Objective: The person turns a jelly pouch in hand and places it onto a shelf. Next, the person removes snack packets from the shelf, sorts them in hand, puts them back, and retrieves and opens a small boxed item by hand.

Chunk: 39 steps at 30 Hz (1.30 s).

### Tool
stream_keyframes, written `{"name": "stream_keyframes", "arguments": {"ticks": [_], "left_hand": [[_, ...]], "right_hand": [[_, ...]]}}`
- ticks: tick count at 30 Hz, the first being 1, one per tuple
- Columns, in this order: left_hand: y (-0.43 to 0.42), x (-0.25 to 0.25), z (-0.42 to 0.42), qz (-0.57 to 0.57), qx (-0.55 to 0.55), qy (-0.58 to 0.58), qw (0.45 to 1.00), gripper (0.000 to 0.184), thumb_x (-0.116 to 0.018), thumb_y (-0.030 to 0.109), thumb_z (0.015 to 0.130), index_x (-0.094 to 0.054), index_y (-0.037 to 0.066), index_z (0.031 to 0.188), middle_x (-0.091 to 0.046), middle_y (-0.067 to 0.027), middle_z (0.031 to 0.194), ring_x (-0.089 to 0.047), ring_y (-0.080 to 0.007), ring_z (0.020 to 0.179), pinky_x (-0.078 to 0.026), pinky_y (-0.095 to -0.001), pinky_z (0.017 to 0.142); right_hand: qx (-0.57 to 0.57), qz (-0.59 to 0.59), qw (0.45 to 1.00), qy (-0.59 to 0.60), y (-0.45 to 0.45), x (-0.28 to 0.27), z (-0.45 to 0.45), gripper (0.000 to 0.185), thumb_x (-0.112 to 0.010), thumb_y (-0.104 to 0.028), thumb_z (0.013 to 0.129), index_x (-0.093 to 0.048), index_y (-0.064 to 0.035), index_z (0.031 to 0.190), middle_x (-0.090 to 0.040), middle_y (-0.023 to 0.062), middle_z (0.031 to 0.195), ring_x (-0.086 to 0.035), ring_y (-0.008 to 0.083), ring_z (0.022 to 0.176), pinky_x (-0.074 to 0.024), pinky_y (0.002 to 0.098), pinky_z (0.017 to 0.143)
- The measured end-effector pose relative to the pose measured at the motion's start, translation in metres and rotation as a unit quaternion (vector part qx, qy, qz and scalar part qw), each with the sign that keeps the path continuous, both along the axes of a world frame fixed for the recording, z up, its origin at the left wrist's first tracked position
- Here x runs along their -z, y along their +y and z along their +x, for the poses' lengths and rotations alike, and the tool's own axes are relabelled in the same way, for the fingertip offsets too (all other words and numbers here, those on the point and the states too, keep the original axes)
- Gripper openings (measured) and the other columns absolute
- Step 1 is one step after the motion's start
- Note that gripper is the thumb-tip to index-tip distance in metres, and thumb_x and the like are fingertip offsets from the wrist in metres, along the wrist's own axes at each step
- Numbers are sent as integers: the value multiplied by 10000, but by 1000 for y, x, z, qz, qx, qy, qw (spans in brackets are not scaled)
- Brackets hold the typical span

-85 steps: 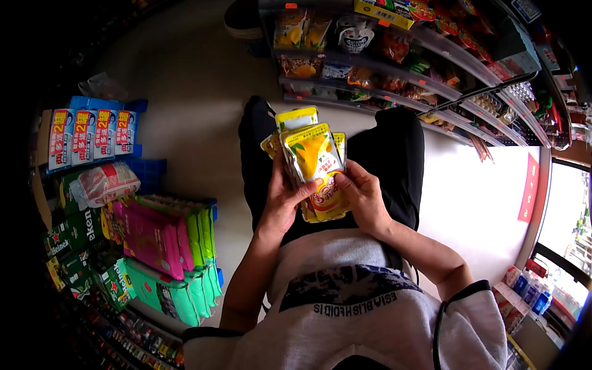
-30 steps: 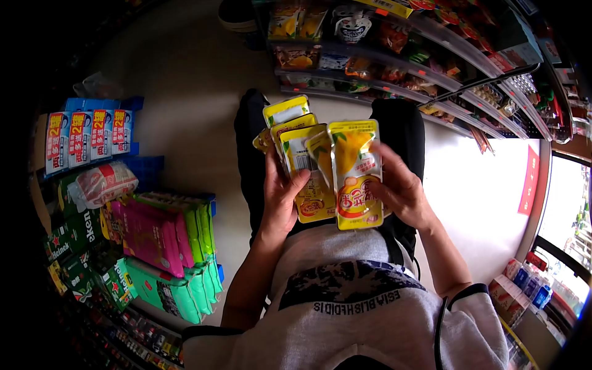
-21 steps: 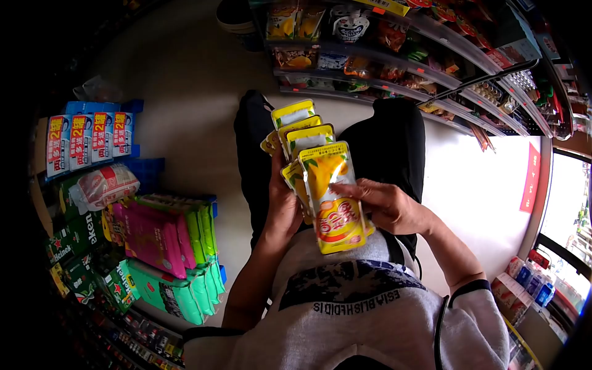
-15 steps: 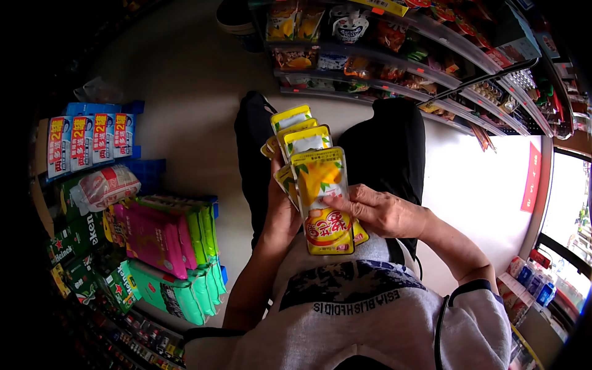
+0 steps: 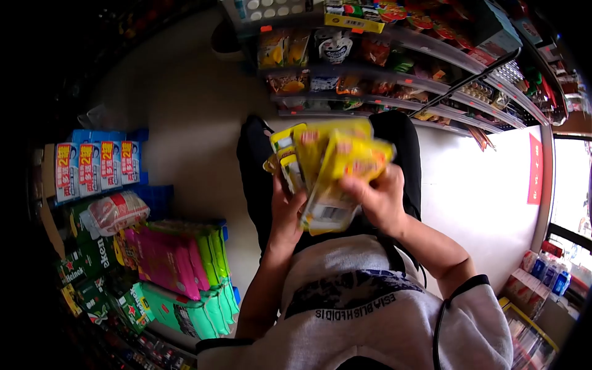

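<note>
The left fingers (image 5: 297,201) gripped yellow packets (image 5: 288,161) and the right fingers (image 5: 360,190) pinched blurred packets (image 5: 354,154) alongside, gathered but uneven.

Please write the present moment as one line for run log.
left hand: holding yellow pouches | right hand: gripping blurred yellow pouches | shelves: ahead

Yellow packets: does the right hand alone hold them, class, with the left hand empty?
No, the left hand and the right hand both grip yellow packets.
</note>
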<state>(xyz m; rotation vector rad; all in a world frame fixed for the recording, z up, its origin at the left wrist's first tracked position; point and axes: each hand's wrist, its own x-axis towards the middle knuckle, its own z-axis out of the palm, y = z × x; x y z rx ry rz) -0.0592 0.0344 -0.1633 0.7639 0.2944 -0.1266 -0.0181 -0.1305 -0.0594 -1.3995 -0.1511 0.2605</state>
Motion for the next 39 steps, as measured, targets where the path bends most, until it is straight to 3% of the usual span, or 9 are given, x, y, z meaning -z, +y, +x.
{"name": "stream_keyframes", "arguments": {"ticks": [1, 2, 5, 6, 11, 19, 34, 39], "left_hand": [[2, -3, 1, 10, 16, 5, 1000, 847, -709, 122, 755, -169, 80, 1406, -414, -87, 1279, -458, -213, 1169, -407, -336, 968], [5, -6, -1, 21, 33, 11, 999, 848, -705, 102, 752, -166, 79, 1406, -411, -89, 1285, -463, -214, 1163, -406, -336, 968], [14, 11, -6, -21, 40, 8, 999, 834, -689, 88, 753, -166, 74, 1403, -429, -95, 1270, -470, -214, 1159, -414, -330, 964], [16, 16, -8, -46, 37, 11, 998, 830, -686, 89, 755, -167, 73, 1403, -435, -95, 1265, -473, -214, 1157, -416, -327, 962], [25, 32, -17, -81, 44, 31, 995, 862, -708, 189, 735, -170, 65, 1397, -449, -112, 1276, -511, -242, 1138, -476, -376, 904], [25, 30, -15, -40, 46, 24, 998, 934, -728, 281, 725, -140, 68, 1418, -425, -106, 1320, -494, -231, 1165, -449, -373, 938], [31, 48, -19, -66, 63, 22, 996, 906, -736, 234, 720, -167, 74, 1406, -439, -100, 1308, -496, -231, 1162, -449, -374, 935], [30, 43, -19, -58, 63, 25, 996, 895, -736, 226, 719, -176, 70, 1400, -447, -109, 1295, -508, -234, 1147, -459, -374, 925]], "right_hand": [[5, 107, 988, 110, 3, 2, 9, 284, -633, -215, 858, -610, 34, 991, -663, 77, 869, -641, 132, 745, -524, 248, 675], [-1, 214, 961, 177, 6, -4, 17, 323, -622, -231, 865, -570, 45, 1024, -651, 101, 895, -645, 143, 767, -532, 265, 684], [-18, 303, 915, 265, 9, 5, 29, 370, -555, -295, 901, -509, 27, 1078, -631, 100, 911, -647, 160, 750, -543, 291, 699], [-17, 319, 907, 274, 11, 4, 30, 379, -528, -296, 913, -488, 24, 1111, -615, 116, 970, -638, 168, 824, -536, 303, 746], [-97, 347, 897, 255, 10, -8, 39, 419, -469, -287, 938, -398, 7, 1228, -554, 123, 1115, -582, 177, 987, -480, 333, 868], [-54, 313, 938, 135, 10, -34, 42, 407, -441, -297, 955, -388, -22, 1249, -537, 78, 1129, -545, 137, 1012, -449, 293, 878], [-39, 338, 933, 118, 13, -31, 47, 371, -445, -242, 952, -406, -19, 1246, -546, 91, 1151, -569, 154, 1021, -468, 301, 891], [-25, 316, 941, 117, 17, -35, 47, 383, -444, -289, 955, -410, -24, 1230, -547, 72, 1109, -555, 124, 982, -455, 285, 869]]}}
